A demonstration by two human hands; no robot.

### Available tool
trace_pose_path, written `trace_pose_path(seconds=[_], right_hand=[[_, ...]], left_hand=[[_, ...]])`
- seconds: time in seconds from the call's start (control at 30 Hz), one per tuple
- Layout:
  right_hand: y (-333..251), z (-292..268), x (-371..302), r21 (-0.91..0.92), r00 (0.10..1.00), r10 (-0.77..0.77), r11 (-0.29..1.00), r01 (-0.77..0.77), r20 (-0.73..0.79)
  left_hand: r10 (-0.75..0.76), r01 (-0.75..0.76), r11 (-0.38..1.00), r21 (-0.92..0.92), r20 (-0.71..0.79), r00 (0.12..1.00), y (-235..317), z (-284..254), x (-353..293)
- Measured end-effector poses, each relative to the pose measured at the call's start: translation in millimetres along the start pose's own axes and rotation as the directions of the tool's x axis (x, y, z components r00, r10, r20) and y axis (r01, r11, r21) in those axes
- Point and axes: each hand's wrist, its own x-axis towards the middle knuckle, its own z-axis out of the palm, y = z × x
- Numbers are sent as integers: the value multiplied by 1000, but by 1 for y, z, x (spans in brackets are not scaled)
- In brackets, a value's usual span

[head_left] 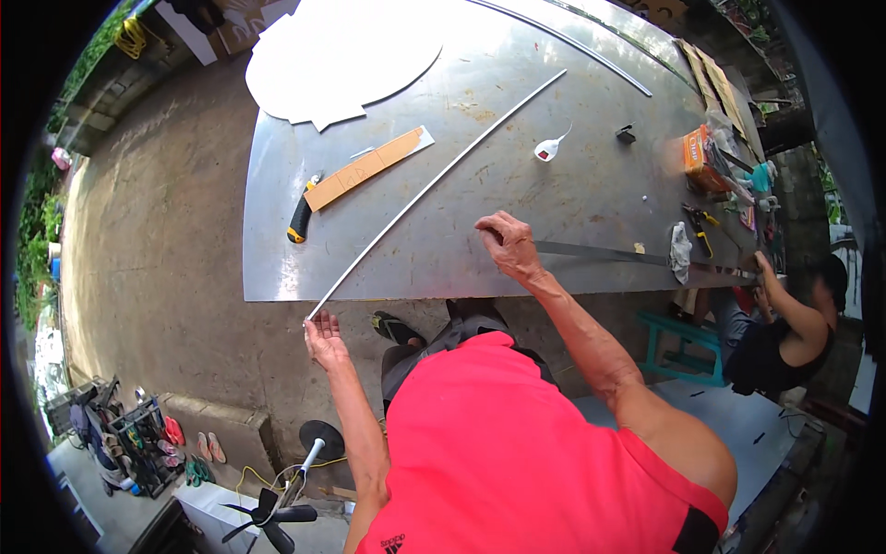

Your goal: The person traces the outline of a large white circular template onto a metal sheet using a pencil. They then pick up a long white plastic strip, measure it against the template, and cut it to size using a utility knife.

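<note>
A long thin silvery-white metal strip [441,175] lies slantwise across the sheet-metal tabletop [572,212], its near end past the front edge. My left hand [326,341] is at that end, palm turned up, the strip's tip at its fingers. Over the table, my right hand [509,246] has its fingers curled in; whether anything is pinched in them is hidden. Beside its wrist a flat dark strip [600,251] runs to the right. Left of the slanting strip are a brown cardboard sleeve [365,169] and a yellow-black handled tool [300,218].
A white cut-out sheet [346,55] covers the far left. A white squeeze bottle [548,148], small black block [626,134], pliers [700,229], crumpled cloth [680,252] and orange box [706,159] lie rightward. A co-worker [784,323] sits at right near a teal stool [683,347]. A fan [268,519] stands lower left.
</note>
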Motion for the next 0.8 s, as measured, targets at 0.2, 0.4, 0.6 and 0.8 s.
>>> trace_pose_path(seconds=[0.2,0.4,0.6,0.8], right_hand=[[-6,-1,-51,44,945,279,960,-275,-172],[19,25,-39,417,852,524,773,-479,7],[7,73,16,628,833,472,563,-537,289],[-8,113,43,567,858,384,644,-514,341]], left_hand=[[13,-14,999,30,33,999,43,15,7],[246,-244,968,53,-25,969,92,30,13],[517,-503,853,137,-95,851,151,52,-25],[654,-636,752,172,-82,752,186,74,-78]])
